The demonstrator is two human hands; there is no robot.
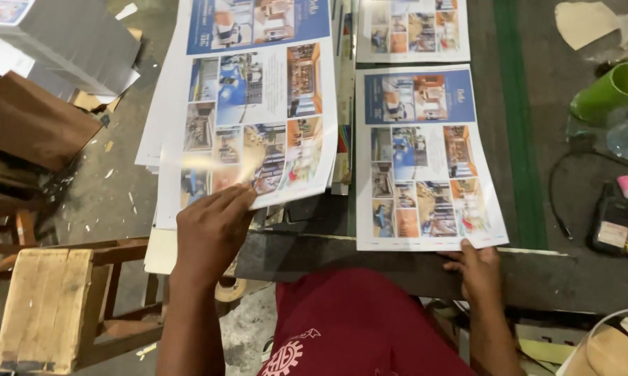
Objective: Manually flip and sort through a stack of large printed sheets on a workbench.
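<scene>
- Glossy printed sheet with a blue header (pixel 425 157) lies flat, its near edge pinched by the right hand (pixel 479 268).
- Left hand (pixel 213 226) grips the curling photo-covered sheet (pixel 254 118) by its lower edge.
- Green plastic cup (pixel 606 90) lies beyond the right hand.

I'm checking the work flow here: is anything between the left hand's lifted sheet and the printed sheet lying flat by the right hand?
Nothing visible does. The left hand lifts a glossy printed sheet off its stack; the flat sheet at the right hand lies beside it across a bare narrow gap.

three printed sheets (pixel 425 157), one green cup (pixel 610 90), one wooden stool (pixel 45 306)
</scene>
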